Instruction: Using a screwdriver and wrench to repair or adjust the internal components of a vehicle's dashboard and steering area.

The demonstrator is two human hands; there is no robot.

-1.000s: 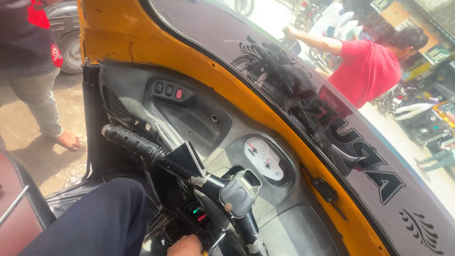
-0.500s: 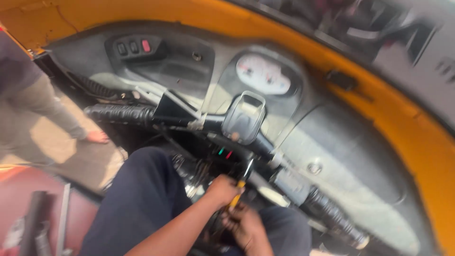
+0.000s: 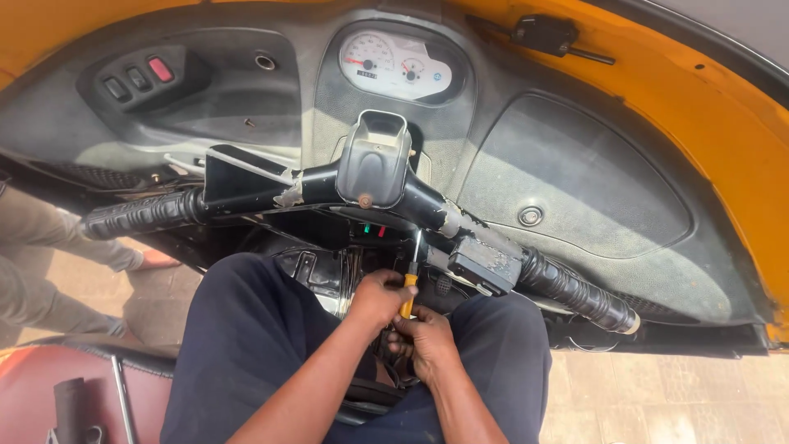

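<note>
I sit behind the black handlebar [image 3: 386, 185] of a three-wheeler, my dark trouser legs on either side of the steering column. My left hand [image 3: 376, 298] is wrapped around the yellow handle of a screwdriver [image 3: 408, 289]. Its metal shaft points up toward the underside of the handlebar, near the right switch box [image 3: 485, 263]. My right hand [image 3: 425, 341] is curled just below, its fingers at the lower end of the handle. The screwdriver's tip is hidden behind the bar.
A speedometer [image 3: 393, 64] sits in the grey dashboard above, with switches [image 3: 138, 78] to its left. The yellow body frame [image 3: 723, 123] curves to the right. Another person's legs [image 3: 49, 255] stand outside at left. A red-brown seat [image 3: 49, 386] lies at lower left.
The view has swung down from the windscreen and street to the handlebar. My two hands have come together on the screwdriver below the bar and are steadier and closer now.
</note>
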